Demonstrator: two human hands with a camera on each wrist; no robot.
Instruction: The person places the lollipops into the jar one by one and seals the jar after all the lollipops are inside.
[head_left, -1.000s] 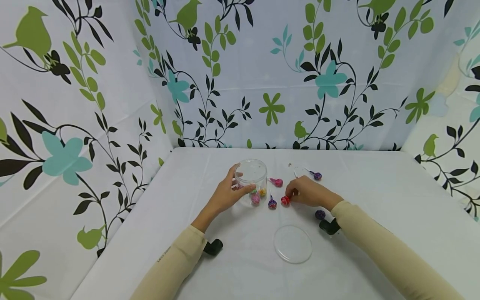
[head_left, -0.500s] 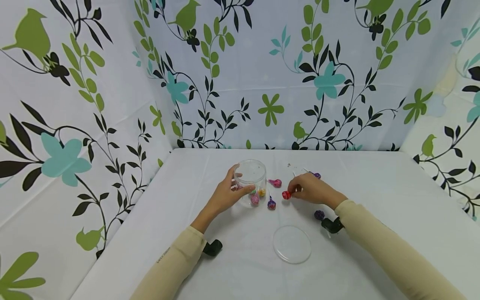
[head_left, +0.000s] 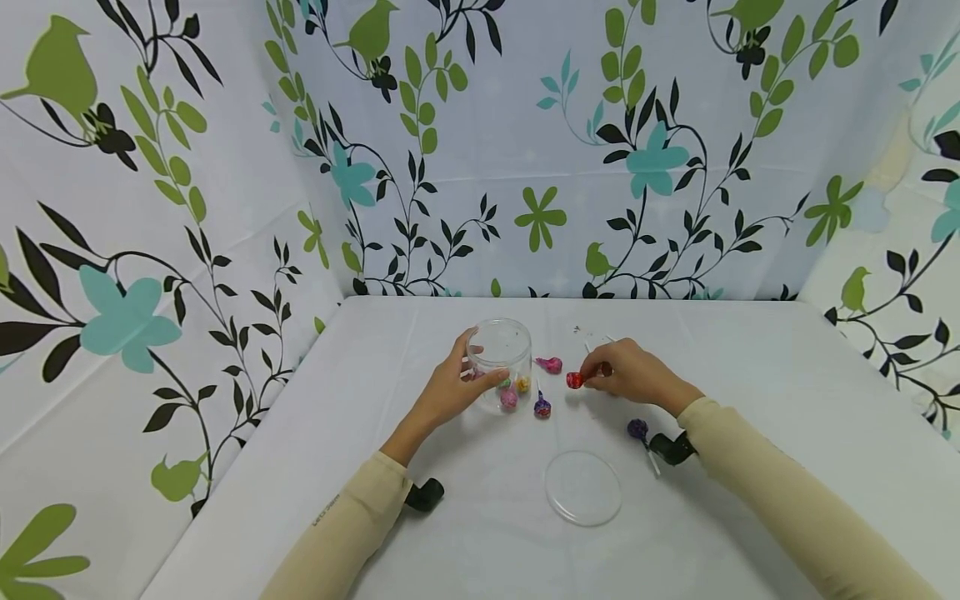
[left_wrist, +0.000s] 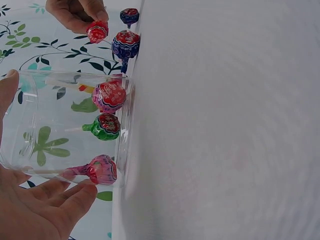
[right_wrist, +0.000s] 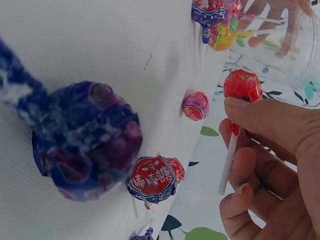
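My left hand (head_left: 453,383) grips a clear round jar (head_left: 502,352) by its side, thumb in front. Through the jar's wall show several wrapped lollipops, among them a pink lollipop (left_wrist: 103,170), a green lollipop (left_wrist: 106,127) and a yellow lollipop (right_wrist: 221,38). Just right of the jar, my right hand (head_left: 633,375) pinches a red lollipop (right_wrist: 242,85) between thumb and fingers, right below its candy head. Its white stick (right_wrist: 228,165) hangs past the fingers. In the head view the red head points toward the jar, held apart from it.
A dark blue lollipop (head_left: 542,406) and a pink lollipop (head_left: 550,365) lie beside the jar. Another dark purple lollipop (head_left: 637,429) lies near the right wrist. The clear round lid (head_left: 582,488) is flat on the white table in front. A patterned cloth (head_left: 465,167) hangs behind.
My right hand has drawn the red lollipop slightly up and away from the table, its wrist shifting a little right. My left hand and the jar have stayed put.
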